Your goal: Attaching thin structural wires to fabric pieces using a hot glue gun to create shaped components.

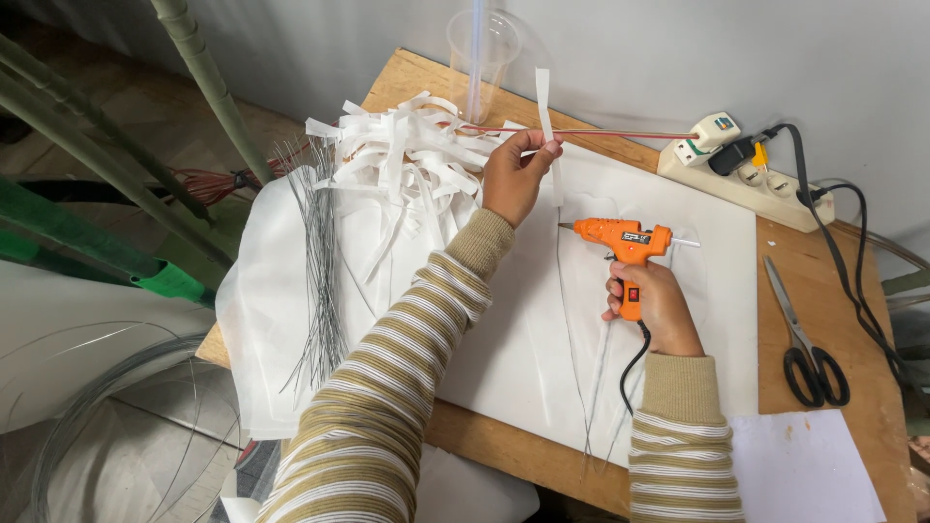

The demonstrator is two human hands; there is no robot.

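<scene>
R hand: fist closed round handle of orange glue gun, wrist nearest the wearer; black cord drops from handle base back toward sleeve
Glue gun: long axis runs across, nozzle pointing to wearer's L, glue stick poking out the rear on the R; nozzle tip bare, no bead that can be made out
L hand: beyond & to L of R hand, fingertips pinched on white paper strip
Strip: long axis near upright in view, top end free above the fingers, lower end trails past the thumb side just R of the hand
Key relation: nozzle sits just below & slightly R of the pinch; L hand is the nearer to the strip, gun tip close but apart from it
Thin wires: lie on white sheet under the gun, running toward wearer, L of R hand
Wire bundle: well L of L forearm
Strip pile: just L of L hand, tangled, count n/a
Scissors: R of R hand, shut, on table
Power strip: far R, beyond gun
Plastic cup: farthest, beyond L hand, top cut off by frame
Hidden: L palm; gun trigger under R fingers; whether wire is pinched with the strip, can't tell
</scene>
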